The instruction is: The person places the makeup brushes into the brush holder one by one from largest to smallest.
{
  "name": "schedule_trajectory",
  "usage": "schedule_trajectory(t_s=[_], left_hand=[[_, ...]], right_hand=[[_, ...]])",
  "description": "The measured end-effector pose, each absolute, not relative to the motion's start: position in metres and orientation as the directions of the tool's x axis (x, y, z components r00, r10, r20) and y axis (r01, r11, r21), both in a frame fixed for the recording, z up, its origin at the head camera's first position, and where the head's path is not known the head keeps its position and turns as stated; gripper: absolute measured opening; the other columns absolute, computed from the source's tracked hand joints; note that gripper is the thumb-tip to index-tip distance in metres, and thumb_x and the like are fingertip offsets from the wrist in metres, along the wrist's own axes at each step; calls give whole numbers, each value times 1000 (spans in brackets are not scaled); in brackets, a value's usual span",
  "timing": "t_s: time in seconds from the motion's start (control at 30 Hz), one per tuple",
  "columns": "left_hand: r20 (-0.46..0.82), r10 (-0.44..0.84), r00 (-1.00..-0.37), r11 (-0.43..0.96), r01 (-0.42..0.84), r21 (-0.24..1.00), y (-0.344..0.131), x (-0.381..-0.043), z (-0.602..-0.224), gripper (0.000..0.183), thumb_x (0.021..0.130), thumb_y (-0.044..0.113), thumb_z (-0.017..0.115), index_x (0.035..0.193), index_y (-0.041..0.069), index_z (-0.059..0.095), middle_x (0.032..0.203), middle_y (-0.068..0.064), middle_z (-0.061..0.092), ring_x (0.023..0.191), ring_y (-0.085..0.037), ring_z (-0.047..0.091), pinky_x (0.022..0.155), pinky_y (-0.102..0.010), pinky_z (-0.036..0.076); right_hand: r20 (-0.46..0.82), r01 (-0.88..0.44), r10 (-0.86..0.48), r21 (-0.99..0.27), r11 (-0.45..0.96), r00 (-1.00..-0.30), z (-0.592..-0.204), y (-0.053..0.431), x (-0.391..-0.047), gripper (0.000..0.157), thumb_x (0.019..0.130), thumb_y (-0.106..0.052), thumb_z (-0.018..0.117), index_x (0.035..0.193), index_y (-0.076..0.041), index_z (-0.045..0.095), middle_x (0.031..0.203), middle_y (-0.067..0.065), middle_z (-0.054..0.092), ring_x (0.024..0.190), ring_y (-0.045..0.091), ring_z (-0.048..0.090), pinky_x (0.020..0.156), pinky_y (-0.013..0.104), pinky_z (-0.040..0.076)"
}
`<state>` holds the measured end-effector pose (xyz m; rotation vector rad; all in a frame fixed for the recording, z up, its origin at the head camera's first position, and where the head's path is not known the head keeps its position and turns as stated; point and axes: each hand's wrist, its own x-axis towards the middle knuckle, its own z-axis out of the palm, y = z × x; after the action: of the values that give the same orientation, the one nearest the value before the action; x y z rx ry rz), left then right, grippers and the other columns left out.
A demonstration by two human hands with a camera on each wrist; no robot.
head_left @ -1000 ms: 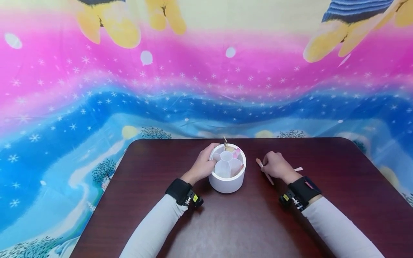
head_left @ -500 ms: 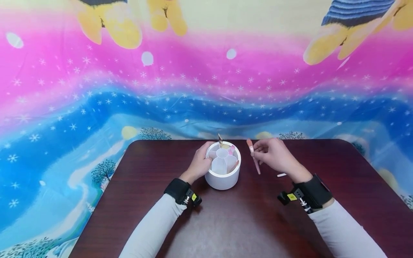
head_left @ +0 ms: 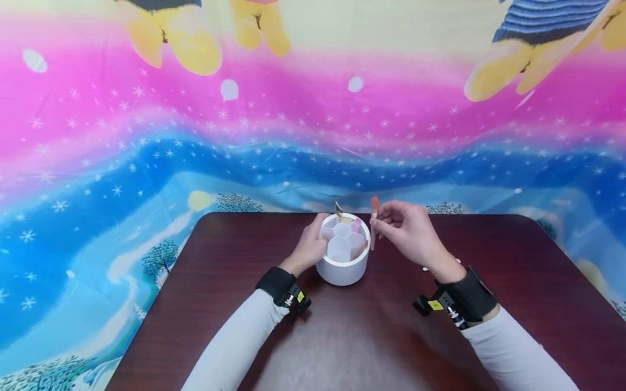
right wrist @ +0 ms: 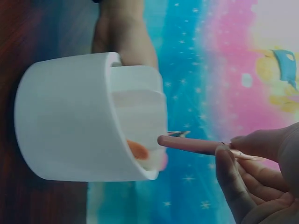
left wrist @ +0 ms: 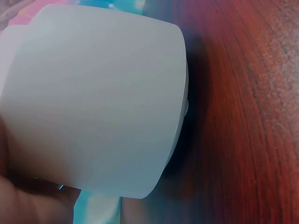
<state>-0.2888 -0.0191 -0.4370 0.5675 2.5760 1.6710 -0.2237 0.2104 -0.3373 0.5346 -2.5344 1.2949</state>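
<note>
My left hand [head_left: 309, 247] grips the left rim of a round white divided organizer [head_left: 342, 275], its thumb over the edge. In my right hand [head_left: 413, 231] a makeup brush [head_left: 374, 205] is pinched between thumb and fingers. Its orange bristles point up, and the pink handle [right wrist: 191, 145] hangs down just outside the organizer's right rim in the head view. Inside the compartments stand a gold twisted-looking piece [head_left: 339, 210], a pink item [head_left: 356, 224] and an orange-tipped item [right wrist: 138, 149]. The left wrist view is filled mostly by the organizer's smooth outer wall [left wrist: 98, 98].
A small white stick-like item [head_left: 425, 269] lies on the dark wooden table [head_left: 342, 336], partly hidden by my right wrist. Behind the table's far edge hangs a colourful printed cloth [head_left: 313, 136].
My right hand has lifted the brush off the table and brought it left to the organizer, turning it upright. My left hand keeps its grip on the organizer, which shifted only slightly.
</note>
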Motion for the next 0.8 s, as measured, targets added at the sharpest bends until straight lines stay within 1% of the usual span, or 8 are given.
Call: schedule_trajectory(t_s=[0.23,0.5,0.67,0.8], left_hand=[[173,303,-937,357,279,891,-15,-291,-437,61,83,-13,44,141,6,49,135,-15,60,122,-29,58,103,-50,46],[172,301,-938,348,276,896,-16,-293,-438,62,83,-13,43,141,7,48,136,-15,59,122,-31,58,103,-52,46],[172,302,-938,342,275,899,-16,-293,-439,61,83,-12,42,141,8,48,136,-16,59,121,-31,58,102,-52,46],[160,305,-939,344,265,901,-16,-291,-438,61,84,-12,43,142,8,47,138,-15,58,124,-31,57,103,-52,46]], right_hand=[[385,-424,-191,-724,544,-903,-352,205,-227,12,92,-2,74,103,2,71,91,13,71,78,21,72,68,23,58],[370,-412,-191,-728,548,-909,-356,203,-229,13,92,-4,75,102,1,71,92,13,73,81,21,72,71,23,58],[348,-396,-200,-707,586,-916,-357,207,-229,13,92,-8,76,102,-1,72,92,10,74,81,19,72,72,27,58],[361,-401,-198,-670,625,-911,-354,219,-227,13,92,-9,76,103,-2,72,91,8,74,78,17,72,69,26,58]])
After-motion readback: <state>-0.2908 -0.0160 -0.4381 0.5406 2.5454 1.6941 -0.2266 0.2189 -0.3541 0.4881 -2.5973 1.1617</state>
